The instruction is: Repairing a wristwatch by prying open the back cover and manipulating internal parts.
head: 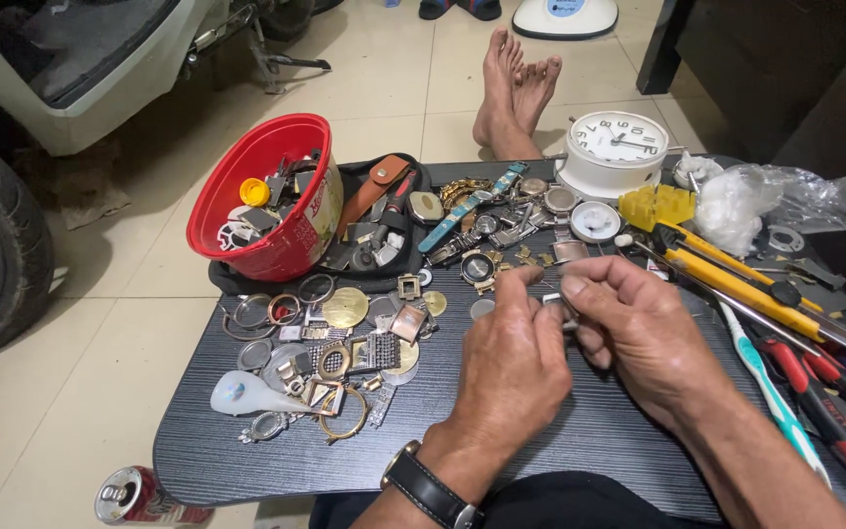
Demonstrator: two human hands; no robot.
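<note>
A tipped red plastic bowl (264,201) of watch parts sits at the far left of a low black wood-grain counter (599,431). Right of the bowl, loose metal watch cases and rings (330,358) lie scattered. Further right, the left hand (511,367) and right hand (638,328) meet, fingertips pinching a small silver metal part (562,308) between them. Beyond them, yellow-handled tools (746,289) lie.

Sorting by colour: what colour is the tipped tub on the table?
Red tub, shown best in the head view.
</note>
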